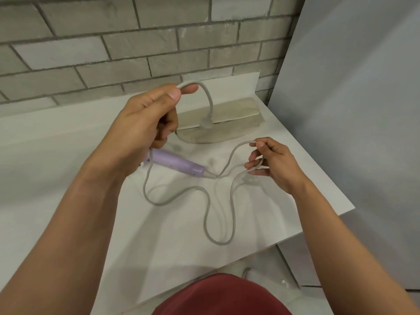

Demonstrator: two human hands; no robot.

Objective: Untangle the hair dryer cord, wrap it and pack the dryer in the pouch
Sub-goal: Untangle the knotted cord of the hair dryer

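The lilac hair dryer handle (175,164) lies on the white counter (68,169), its head hidden under my left hand. My left hand (145,119) is raised above it and pinches the grey cord (208,214) near its plug end; the plug (206,123) hangs down from an arch of cord. My right hand (270,161) pinches a loop of the same cord to the right of the handle. The rest of the cord lies in loose curves on the counter. A beige pouch (227,127) lies flat behind the dryer, by the wall.
A grey brick wall (136,42) runs along the back of the counter. A pale panel (352,110) stands on the right, past the counter's right edge. The counter's front edge is near my body, with tiled floor below.
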